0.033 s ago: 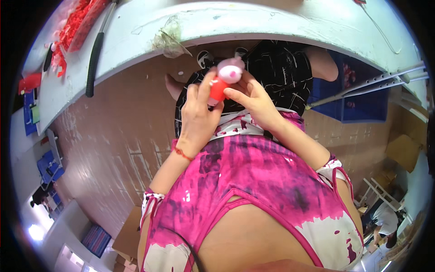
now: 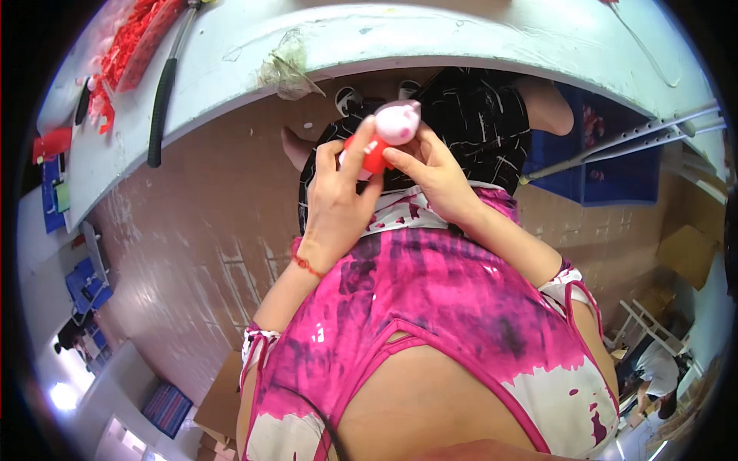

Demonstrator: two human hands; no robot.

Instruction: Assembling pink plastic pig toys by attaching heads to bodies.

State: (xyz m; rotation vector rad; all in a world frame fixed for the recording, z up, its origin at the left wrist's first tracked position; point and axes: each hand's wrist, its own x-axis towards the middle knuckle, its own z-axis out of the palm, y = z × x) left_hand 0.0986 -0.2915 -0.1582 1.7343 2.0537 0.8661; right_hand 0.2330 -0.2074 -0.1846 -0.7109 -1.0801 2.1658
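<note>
Between my two hands, above my lap, is a small toy figure (image 2: pixel 396 123) with a pale pink head, a bright pink snout and a red body. My left hand (image 2: pixel 337 194) grips the red body from the left, its index finger lying along it towards the head. From the other side, my right hand (image 2: pixel 436 175) holds the figure with the thumb on the red body and the fingers behind the head. The fingers hide part of the body and the lower end.
Beyond the toy curves a white table edge (image 2: pixel 223 100), with crumpled clear film (image 2: pixel 288 65) hanging over it. A black-handled tool (image 2: pixel 161 115) and red pieces (image 2: pixel 138 38) lie at the left. Metal poles (image 2: pixel 623 144) cross a blue bin (image 2: pixel 615 180) at right. Another person (image 2: pixel 657 373) is at lower right.
The toy has turned in my hands: its snout now points more to the lower right, and the head's smooth side shows. My hands have barely moved.
</note>
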